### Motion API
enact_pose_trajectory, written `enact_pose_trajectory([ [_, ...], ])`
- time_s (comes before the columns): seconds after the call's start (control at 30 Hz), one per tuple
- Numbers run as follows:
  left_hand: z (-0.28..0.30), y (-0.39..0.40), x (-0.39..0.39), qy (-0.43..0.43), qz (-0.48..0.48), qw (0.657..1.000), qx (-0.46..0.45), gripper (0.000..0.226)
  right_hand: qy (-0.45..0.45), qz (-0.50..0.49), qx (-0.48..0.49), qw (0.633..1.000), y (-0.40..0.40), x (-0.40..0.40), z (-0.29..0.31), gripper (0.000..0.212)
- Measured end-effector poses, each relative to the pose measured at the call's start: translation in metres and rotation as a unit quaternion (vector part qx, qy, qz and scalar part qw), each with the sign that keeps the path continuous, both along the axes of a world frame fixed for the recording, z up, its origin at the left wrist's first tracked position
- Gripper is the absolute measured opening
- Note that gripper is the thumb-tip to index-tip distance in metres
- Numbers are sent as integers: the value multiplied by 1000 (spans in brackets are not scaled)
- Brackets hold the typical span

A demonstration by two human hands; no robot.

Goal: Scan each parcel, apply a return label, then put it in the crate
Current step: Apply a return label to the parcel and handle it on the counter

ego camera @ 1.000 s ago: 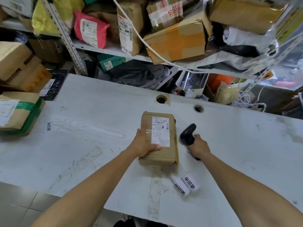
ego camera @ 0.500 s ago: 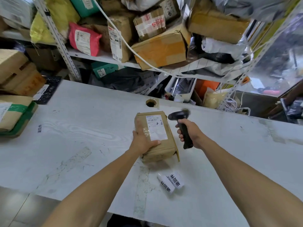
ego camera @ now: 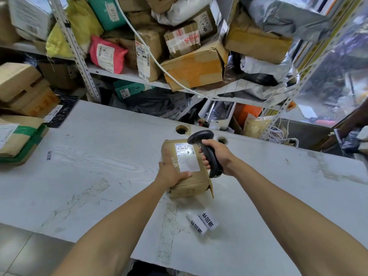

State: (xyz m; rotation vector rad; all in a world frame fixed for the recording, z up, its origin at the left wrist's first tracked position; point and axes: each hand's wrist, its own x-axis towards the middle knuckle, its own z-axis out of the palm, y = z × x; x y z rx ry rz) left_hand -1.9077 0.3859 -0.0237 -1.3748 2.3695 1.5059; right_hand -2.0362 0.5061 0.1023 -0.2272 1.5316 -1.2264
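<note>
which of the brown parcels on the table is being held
The brown paper-wrapped parcel with the white shipping label, mid-table: left hand grips it. The green-taped one lies untouched at the left edge.

Left hand [ego camera: 172,170] covers parcel [ego camera: 187,176] near-left corner. Shipping label [ego camera: 187,157] print too small to read, top washed out. Scanner [ego camera: 207,152] grip hidden in right hand [ego camera: 218,154]. Left-edge box [ego camera: 18,136] cropped.
</note>
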Motion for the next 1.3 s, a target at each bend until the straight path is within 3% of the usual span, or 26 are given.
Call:
enact_pose_trajectory([
  [0.33, 2, 0, -1, 4, 3, 1000, 0, 133, 35, -6, 32, 999, 2, -7, -3, 37],
  [0.43, -1, -7, 0, -3, -13, 1000, 1, 146, 85, -15, 46, 995, 2, -13, -14, 33],
  [0.63, 20, -40, 9, -22, -104, 994, -5, 136, 318, -33, 172, 932, 10, -40, -90, 32],
  [0.83, 13, -45, 4, -9, -115, 993, 18, 137, 382, 24, 232, 894, 26, -44, -155, 45],
  [0.97, 20, -37, 3, 3, -102, 995, 23, 133, 416, -17, 229, 880, 34, -35, -159, 54],
  [1.03, 25, -24, 5, 5, -79, 997, -12, 122, 449, -61, 227, 862, 42, -21, -148, 53],
  [1.17, 22, 20, 30, 54, -13, 979, -196, 69, 412, -68, 175, 892, 79, 23, -133, 31],
  [1.23, 19, 56, 48, 142, -23, 950, -278, 49, 388, -95, 165, 902, 102, 46, -127, 19],
  [1.3, 14, 93, 63, 188, -80, 936, -286, 30, 366, -108, 172, 908, 120, 66, -123, 12],
])
